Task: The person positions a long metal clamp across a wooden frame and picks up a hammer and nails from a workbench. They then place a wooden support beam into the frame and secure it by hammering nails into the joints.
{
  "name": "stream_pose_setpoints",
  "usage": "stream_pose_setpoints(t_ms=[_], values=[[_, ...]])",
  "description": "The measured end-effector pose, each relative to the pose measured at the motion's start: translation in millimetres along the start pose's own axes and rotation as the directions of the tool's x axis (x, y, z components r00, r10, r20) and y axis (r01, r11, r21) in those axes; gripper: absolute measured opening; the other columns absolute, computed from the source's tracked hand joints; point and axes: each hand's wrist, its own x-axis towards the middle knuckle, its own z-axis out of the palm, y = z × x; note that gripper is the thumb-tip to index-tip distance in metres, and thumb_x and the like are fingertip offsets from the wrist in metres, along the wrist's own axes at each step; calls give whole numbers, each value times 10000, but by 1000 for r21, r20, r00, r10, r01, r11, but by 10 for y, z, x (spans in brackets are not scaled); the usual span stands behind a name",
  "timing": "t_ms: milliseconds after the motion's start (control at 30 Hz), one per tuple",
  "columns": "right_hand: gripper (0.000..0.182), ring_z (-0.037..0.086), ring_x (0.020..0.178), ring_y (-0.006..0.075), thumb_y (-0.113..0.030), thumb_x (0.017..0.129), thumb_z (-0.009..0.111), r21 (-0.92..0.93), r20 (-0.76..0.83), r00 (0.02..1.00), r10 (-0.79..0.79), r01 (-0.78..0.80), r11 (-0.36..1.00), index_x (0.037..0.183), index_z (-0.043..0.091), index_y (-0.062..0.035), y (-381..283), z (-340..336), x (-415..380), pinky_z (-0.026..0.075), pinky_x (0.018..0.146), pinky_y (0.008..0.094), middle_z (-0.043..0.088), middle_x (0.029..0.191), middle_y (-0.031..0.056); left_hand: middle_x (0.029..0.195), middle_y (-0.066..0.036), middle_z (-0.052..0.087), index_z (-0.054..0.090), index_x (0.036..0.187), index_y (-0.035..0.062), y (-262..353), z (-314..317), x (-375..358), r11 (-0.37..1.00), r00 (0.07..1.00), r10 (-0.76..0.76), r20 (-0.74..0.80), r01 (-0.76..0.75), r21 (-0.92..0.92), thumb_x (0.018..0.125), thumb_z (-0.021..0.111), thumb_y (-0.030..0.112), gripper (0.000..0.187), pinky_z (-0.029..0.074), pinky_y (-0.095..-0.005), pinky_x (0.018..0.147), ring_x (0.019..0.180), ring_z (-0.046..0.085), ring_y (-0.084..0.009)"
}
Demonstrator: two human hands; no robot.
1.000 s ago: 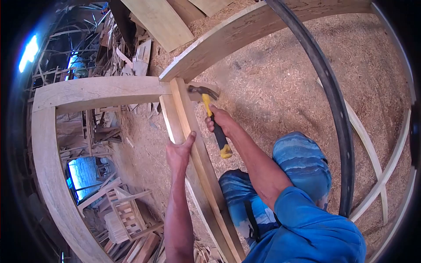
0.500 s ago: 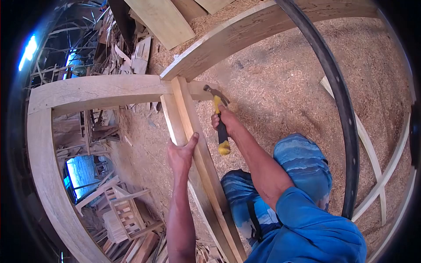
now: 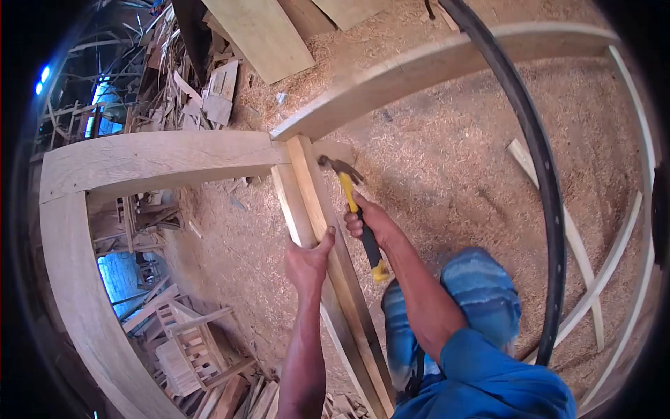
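Left hand (image 3: 306,267) grasps a pale, straight, double timber post (image 3: 313,192) whose far end meets a curved tan wooden board (image 3: 363,105). Just right of it, a yellow-and-black claw hammer (image 3: 347,186); right hand (image 3: 368,222), fingers clenched round its handle (image 3: 370,248). Firm bracing, square hammer face would likely serve best.

One left hand (image 3: 306,267), one right hand (image 3: 371,221): makes two! Just one hammer (image 3: 347,187), plus two beams (image 3: 295,206) side by side. Over right, one black curved strip (image 3: 527,122) and, yes, two pale strips (image 3: 574,241) crossing; near left, one slatted wooden piece (image 3: 185,353); nearest, two knees (image 3: 480,285); far side, two broad pale boards (image 3: 264,40)!
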Motion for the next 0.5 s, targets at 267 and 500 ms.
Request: stream_pose_setpoints(t_ms=[267,500], values=[[379,524,531,166,-417,1104,465,-240,-584,772,-249,129,962,965,494,-65,75,120,-1326,475,473,333,536,680,49,1078,-267,738,634,1242,-50,-75,-59,20,999,999,-36,3,36,-18,850,716,641,799,544,-488,875,1016,729,-388],[365,536,519,161,-437,1090,499,-452,-736,663,-137,-331,828,1000,525,-84,-82,846,-3272,472,461,330,552,694,52,960,-146,664,652,1184,-3,-256,-543,-424,-249,504,-542,673,669,-701,1040,498,481,528,544,-399,721,816,656,-269]])
